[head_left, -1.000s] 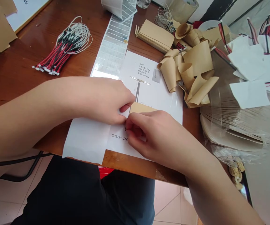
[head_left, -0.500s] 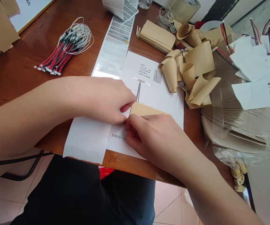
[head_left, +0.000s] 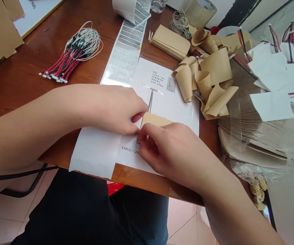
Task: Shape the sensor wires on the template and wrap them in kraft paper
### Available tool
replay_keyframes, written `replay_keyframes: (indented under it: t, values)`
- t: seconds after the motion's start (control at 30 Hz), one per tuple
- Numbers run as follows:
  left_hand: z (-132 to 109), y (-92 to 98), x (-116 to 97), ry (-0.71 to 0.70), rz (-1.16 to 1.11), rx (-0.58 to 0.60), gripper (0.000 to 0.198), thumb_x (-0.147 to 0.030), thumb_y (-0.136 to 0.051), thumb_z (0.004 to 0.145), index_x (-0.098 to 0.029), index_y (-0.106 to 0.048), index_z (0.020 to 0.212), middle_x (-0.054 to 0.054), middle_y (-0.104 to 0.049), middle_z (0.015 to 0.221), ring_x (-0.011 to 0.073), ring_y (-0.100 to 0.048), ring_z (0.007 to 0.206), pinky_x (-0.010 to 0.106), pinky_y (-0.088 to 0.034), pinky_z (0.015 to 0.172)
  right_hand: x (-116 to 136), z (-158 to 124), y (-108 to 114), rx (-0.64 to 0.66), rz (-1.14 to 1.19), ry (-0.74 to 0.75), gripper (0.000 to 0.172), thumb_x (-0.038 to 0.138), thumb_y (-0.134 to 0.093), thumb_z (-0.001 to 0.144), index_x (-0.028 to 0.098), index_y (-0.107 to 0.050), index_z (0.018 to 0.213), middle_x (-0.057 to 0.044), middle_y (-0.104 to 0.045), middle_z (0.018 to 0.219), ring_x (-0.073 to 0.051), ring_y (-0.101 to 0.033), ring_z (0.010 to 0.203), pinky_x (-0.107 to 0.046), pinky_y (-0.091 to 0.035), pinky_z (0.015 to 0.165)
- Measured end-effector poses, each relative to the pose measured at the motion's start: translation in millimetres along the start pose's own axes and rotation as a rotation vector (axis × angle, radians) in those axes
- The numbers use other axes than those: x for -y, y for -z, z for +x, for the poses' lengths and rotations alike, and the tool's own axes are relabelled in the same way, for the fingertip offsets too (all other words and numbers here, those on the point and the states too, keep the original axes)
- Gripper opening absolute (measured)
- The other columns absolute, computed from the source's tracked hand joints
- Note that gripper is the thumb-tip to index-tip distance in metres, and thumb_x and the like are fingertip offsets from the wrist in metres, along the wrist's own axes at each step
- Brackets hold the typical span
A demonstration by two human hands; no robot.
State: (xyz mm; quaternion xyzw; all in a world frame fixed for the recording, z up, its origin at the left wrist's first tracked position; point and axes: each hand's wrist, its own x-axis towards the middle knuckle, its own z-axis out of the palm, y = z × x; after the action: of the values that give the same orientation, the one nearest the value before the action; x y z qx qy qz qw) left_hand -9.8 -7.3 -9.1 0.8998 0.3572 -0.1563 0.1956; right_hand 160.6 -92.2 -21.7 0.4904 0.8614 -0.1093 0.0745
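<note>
A tan square sheet (head_left: 155, 119) lies on a white printed paper (head_left: 169, 105) near the table's front edge. My left hand (head_left: 113, 109) is curled, its thumb and fingertips pinching the sheet's near-left corner. My right hand (head_left: 167, 149) covers the sheet's near side, fingers bent and pinched at the same corner. A thin grey strip (head_left: 150, 100) runs from under the sheet up to a small cross bar (head_left: 153, 89). A white paper strip (head_left: 95, 153) lies under my left hand.
A bundle of red, black and white wires (head_left: 72, 51) lies at the back left. A strip of label backing (head_left: 123, 56) runs to a roll (head_left: 130, 8). Curled tan backing papers (head_left: 208, 78), a tan stack (head_left: 171, 41) and a bagged stack of sheets (head_left: 254, 132) crowd the right side.
My right hand's fingers have shifted slightly at the sheet's corner, and less of the tan sheet shows than half a second ago. The left hand has stayed put.
</note>
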Motion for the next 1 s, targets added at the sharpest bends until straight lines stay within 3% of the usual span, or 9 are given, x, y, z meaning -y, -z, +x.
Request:
replay_keyframes:
  t: [0.33,0.5,0.73,1.0]
  values:
    - [3,-4.4,7,-0.006,-0.052,-0.014,0.025,-0.046,-0.058,0.079,-0.027,-0.070,0.089,0.004,-0.070,0.082,0.0223,-0.062,0.074,0.033,-0.039,0.068,7,0,1,0.048,-0.039,-0.029,0.017,0.023,-0.048,0.093,0.017,-0.063,0.089,-0.003,-0.064,0.063,-0.017,-0.053,0.054,-0.031,-0.025,0.054]
    - [3,-5.3,7,-0.010,-0.042,-0.014,0.027,-0.046,-0.056,0.080,-0.027,-0.072,0.092,0.005,-0.070,0.086,0.0222,-0.062,0.075,0.034,-0.040,0.069,8,-2,0,0.028,-0.094,-0.012,0.017,0.021,-0.048,0.094,0.017,-0.064,0.087,-0.003,-0.064,0.060,-0.017,-0.052,0.051,-0.032,-0.023,0.053]
    - [-1,-4.3,4,-0.037,-0.022,-0.075,0.024,-0.042,-0.052,0.085,-0.026,-0.069,0.090,0.004,-0.072,0.090,0.0175,-0.056,0.068,0.032,-0.036,0.063,11,-2,-2,0.001,-0.188,-0.015,0.018,0.018,-0.049,0.090,0.018,-0.065,0.083,-0.004,-0.062,0.055,-0.016,-0.041,0.046,-0.031,-0.018,0.050]
    - [1,0.9,-1,0.030,-0.033,0.017,0.019,-0.038,-0.059,0.079,-0.026,-0.069,0.090,0.004,-0.071,0.084,0.0210,-0.060,0.073,0.033,-0.039,0.067,12,0,-3,-0.007,-0.212,-0.012,0.017,0.014,-0.049,0.091,0.018,-0.062,0.082,-0.002,-0.056,0.053,-0.015,-0.028,0.044,-0.032,-0.014,0.051]
